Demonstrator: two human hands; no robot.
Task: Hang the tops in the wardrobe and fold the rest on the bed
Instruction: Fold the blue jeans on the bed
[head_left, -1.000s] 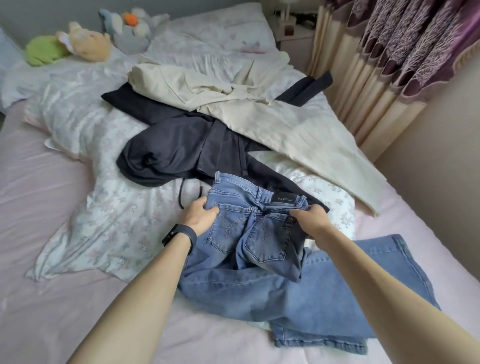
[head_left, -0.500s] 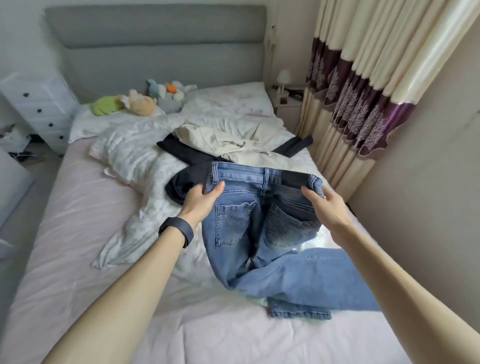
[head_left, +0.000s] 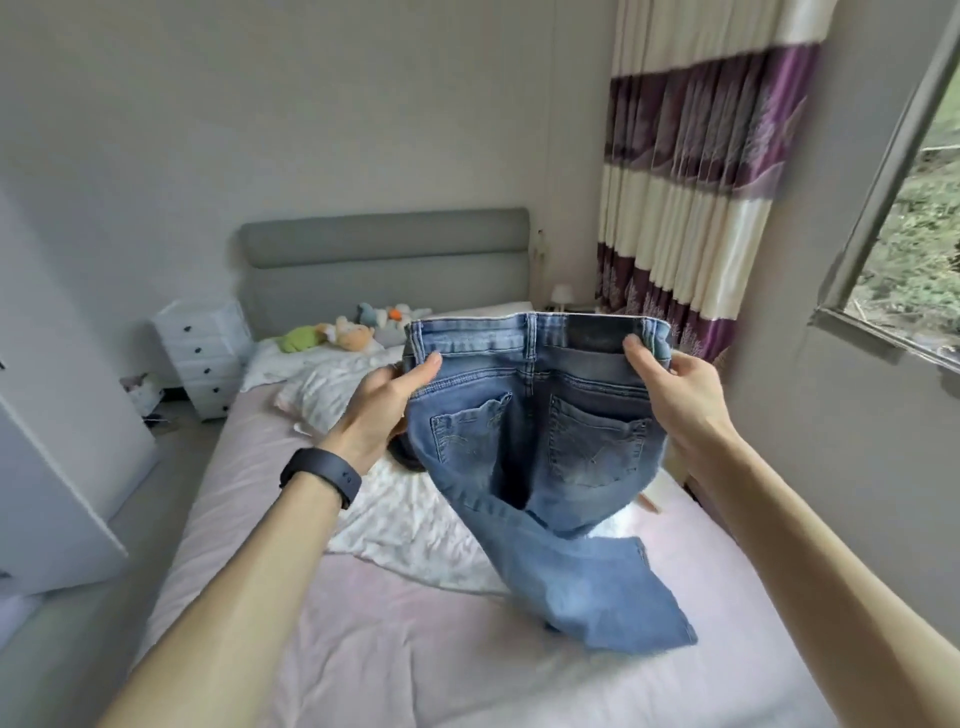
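Blue jeans (head_left: 540, 441) hang in the air in front of me, back pockets facing me, legs trailing down onto the pink bed (head_left: 363, 649). My left hand (head_left: 384, 400) pinches the waistband at its left end, thumb on the near side. My right hand (head_left: 675, 395) grips the waistband at its right end. The jeans hide most of the other clothes; only a sliver of a dark garment (head_left: 400, 457) shows below my left hand, lying on the white floral quilt (head_left: 410, 519).
A grey headboard (head_left: 384, 260) and soft toys (head_left: 343, 335) are at the far end. A white drawer unit (head_left: 200, 358) stands left of the bed, a white wardrobe panel (head_left: 57, 441) nearer left. Striped curtains (head_left: 685, 208) and a window (head_left: 914, 234) are on the right.
Both hands have lifted the jeans by the waistband off the bed and up to chest height, spread wide. My view has tilted up toward the headboard.
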